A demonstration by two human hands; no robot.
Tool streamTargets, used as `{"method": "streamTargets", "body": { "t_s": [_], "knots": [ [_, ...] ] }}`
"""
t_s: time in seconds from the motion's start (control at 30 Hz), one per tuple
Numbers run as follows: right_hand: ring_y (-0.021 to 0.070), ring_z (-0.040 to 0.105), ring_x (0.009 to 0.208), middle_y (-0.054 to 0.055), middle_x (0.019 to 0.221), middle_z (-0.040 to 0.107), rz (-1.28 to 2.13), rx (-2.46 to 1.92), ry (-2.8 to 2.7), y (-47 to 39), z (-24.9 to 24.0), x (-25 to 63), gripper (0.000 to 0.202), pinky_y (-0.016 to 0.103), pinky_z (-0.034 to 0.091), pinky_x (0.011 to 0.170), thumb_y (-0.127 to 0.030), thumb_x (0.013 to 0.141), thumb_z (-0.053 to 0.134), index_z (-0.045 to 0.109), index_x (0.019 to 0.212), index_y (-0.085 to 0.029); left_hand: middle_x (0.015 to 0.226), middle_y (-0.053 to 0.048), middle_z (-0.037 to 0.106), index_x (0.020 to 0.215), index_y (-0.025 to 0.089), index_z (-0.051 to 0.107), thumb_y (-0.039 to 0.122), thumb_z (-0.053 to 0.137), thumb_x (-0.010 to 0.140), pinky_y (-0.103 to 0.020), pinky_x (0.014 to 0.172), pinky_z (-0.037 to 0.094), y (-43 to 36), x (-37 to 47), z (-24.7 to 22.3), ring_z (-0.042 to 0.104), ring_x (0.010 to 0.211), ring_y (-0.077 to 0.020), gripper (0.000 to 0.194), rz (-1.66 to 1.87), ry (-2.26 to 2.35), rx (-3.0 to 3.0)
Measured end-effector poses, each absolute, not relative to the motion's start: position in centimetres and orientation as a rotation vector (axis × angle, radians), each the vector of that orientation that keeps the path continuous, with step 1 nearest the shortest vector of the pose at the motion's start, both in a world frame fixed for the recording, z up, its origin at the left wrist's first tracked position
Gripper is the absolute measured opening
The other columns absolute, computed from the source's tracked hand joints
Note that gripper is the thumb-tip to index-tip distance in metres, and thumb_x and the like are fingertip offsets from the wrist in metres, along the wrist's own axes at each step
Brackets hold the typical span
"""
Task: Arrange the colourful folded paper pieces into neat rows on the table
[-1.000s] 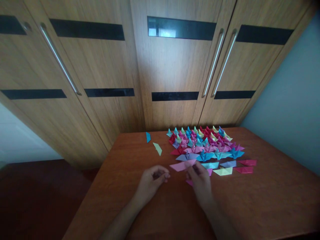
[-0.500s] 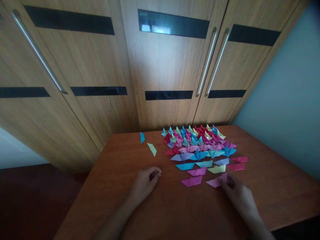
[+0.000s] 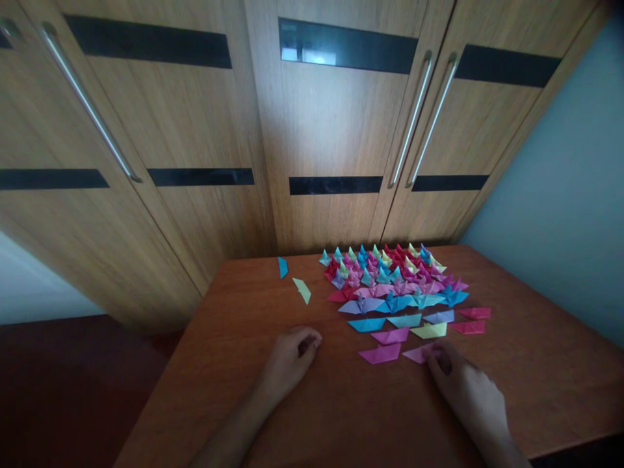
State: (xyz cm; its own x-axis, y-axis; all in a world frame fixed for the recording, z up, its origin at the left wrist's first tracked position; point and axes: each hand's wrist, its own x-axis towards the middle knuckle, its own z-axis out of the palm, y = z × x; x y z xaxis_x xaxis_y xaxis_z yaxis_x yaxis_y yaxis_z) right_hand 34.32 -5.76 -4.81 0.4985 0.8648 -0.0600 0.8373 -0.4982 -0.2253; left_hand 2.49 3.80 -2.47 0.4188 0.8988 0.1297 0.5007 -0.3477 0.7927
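Observation:
My right hand (image 3: 468, 389) is at the front right of the paper group, its thumb and fingers closed on a pink flat-folded paper crane (image 3: 414, 354) lying on the table. The fingers cover the right end of that piece. Just left of it lies a magenta folded paper crane (image 3: 380, 354), with another magenta one (image 3: 390, 336) behind. A pale yellow one (image 3: 429, 331) sits beyond my right fingertips. My left hand (image 3: 291, 357) rests on the table to the left, fingers curled in toward the thumb, with nothing visible in them.
Several opened paper cranes (image 3: 397, 303) stand in close rows at the back of the brown table (image 3: 234, 325). A blue folded piece (image 3: 283, 268) and a pale yellow one (image 3: 302, 290) lie apart at the back left. A wooden wardrobe (image 3: 331, 123) rises behind the table.
My right fingers have slid further over the pink crane, which now lies lower and more covered. My left hand keeps its curled pose. The whole view has shifted slightly.

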Motion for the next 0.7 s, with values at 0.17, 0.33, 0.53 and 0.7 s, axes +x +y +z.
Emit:
{"method": "streamTargets", "body": {
  "t_s": [0.17,0.33,0.53,0.7],
  "knots": [
    [0.0275,0.066,0.074,0.007,0.085,0.070,0.207,-2.592,-1.467,-5.53,-4.37,33.72,0.037,0.031,0.042,0.056,-0.052,0.086,0.034,0.058,0.105,-0.031,0.081,-0.001,0.066,0.082,0.021,0.065,0.024,0.047,0.082,-0.024,0.068,0.044,3.80,2.55,-2.35,0.059,0.073,-0.0157,0.018,0.751,1.176,1.990],
    [0.0262,0.066,0.072,0.008,0.086,0.069,0.190,-2.564,-1.489,-5.23,-4.59,33.78,0.035,0.032,0.043,0.057,-0.049,0.086,0.036,0.059,0.104,-0.028,0.080,-0.002,0.066,0.082,0.022,0.066,0.026,0.047,0.082,-0.025,0.068,0.044,3.84,2.50,-2.59,0.059,0.072,-0.0162,0.019,0.759,1.185,1.984],
    [0.0274,0.066,0.075,0.006,0.087,0.069,0.219,-2.558,-1.490,-4.77,-4.87,33.98,0.038,0.032,0.042,0.057,-0.053,0.087,0.033,0.057,0.104,-0.030,0.081,-0.002,0.067,0.082,0.022,0.066,0.026,0.047,0.082,-0.026,0.069,0.044,3.78,2.50,-2.48,0.059,0.073,-0.0165,0.020,0.757,1.181,1.985],
    [0.0260,0.066,0.077,0.005,0.087,0.070,0.227,-2.518,-1.498,-4.81,-5.15,34.18,0.036,0.030,0.041,0.058,-0.052,0.086,0.035,0.058,0.104,-0.030,0.080,-0.002,0.067,0.080,0.021,0.066,0.028,0.047,0.082,-0.025,0.068,0.045,3.85,2.54,-2.38,0.059,0.073,-0.0165,0.020,0.745,1.199,1.946]
  ]
}}
